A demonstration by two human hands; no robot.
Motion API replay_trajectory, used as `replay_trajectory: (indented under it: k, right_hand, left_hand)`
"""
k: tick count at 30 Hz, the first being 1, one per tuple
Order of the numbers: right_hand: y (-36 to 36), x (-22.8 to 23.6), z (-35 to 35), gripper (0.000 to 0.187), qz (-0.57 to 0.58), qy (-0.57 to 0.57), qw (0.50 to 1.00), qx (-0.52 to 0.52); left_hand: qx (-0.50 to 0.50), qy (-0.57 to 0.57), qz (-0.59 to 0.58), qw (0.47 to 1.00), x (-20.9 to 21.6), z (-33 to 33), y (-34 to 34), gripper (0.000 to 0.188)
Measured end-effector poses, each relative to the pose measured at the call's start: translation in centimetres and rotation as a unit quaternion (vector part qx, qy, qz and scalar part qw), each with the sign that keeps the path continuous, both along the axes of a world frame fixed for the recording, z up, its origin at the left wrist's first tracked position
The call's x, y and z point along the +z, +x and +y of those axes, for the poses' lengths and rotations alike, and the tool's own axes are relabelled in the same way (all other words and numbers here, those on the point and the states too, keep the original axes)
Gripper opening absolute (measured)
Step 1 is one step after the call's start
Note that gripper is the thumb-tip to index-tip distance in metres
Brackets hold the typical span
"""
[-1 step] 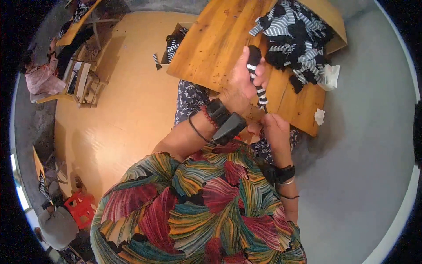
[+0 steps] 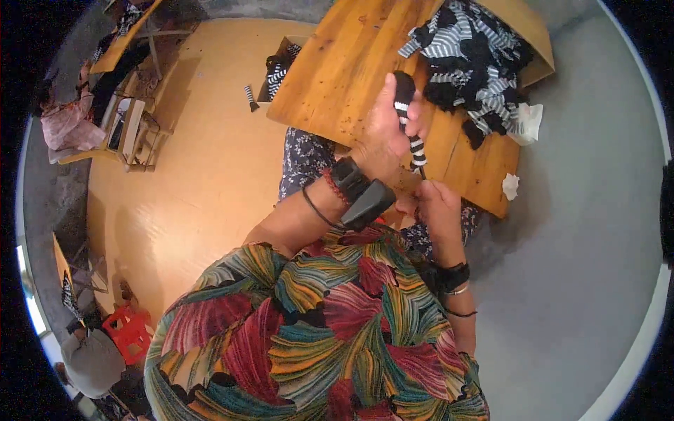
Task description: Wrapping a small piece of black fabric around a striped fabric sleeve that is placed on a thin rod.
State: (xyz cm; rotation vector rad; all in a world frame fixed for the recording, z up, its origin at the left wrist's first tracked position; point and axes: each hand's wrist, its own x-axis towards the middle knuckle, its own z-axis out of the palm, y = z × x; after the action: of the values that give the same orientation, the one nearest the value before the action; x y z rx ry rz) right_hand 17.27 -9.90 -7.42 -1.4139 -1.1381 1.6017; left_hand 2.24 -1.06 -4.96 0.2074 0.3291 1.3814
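Note:
A black-and-white striped knitted piece [image 2: 401, 105], sock-like, stands upright in my left hand [image 2: 393, 130]. Its rounded black end points away from me, and my fingers wrap round its middle. From its near end comes a thin dark rod [image 2: 423, 172]. My right hand [image 2: 440, 207] is closed at the rod's near end, just below the left hand; what its fingers cover is partly hidden. Both hands are over the near part of the wooden table [image 2: 330, 77]. Beyond them, to the right, lies a heap of similar striped knitted pieces [image 2: 449, 42].
A cardboard box [image 2: 537, 59] borders the heap. Crumpled white scraps [image 2: 510, 186] lie near the table's right edge. On the floor, left of the table, are another box [image 2: 264, 91] and one striped piece [image 2: 250, 98]. People [image 2: 70, 126] sit at far left near a red stool [image 2: 128, 333].

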Motion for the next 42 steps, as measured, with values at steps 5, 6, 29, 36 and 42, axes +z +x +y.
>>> replay_trajectory:
  k: [5, 6, 29, 36, 42]
  right_hand:
    - [-0.7, -0.5, -0.1, 0.025, 0.026, -0.006, 1.0, 0.0]
    - [-0.8, -0.4, -0.1, 0.026, 0.028, -0.017, 0.999, -0.001]
    - [-3.2, 0.8, 2.7, 0.027, -0.067, 0.151, 0.986, -0.034]
    - [-2.1, 1.6, 2.0, 0.027, -0.056, 0.088, 0.995, -0.011]
    - [-1.0, 1.7, 0.6, 0.026, -0.047, 0.007, 0.999, -0.003]
  left_hand:
    - [0.137, -0.051, 0.081, 0.986, -0.1, -0.5, 0.7, 0.029]
    - [0.167, -0.029, 0.109, 0.979, 0.2, -0.7, 0.8, 0.024]
    - [0.099, 0.016, 0.182, 0.978, -0.7, -1.8, 1.8, 0.024]
    - [0.013, 0.07, 0.053, 0.996, -1.2, 0.7, -0.7, 0.03]
    - [0.055, 0.095, 0.085, 0.99, -1.2, 1.3, -0.6, 0.033]
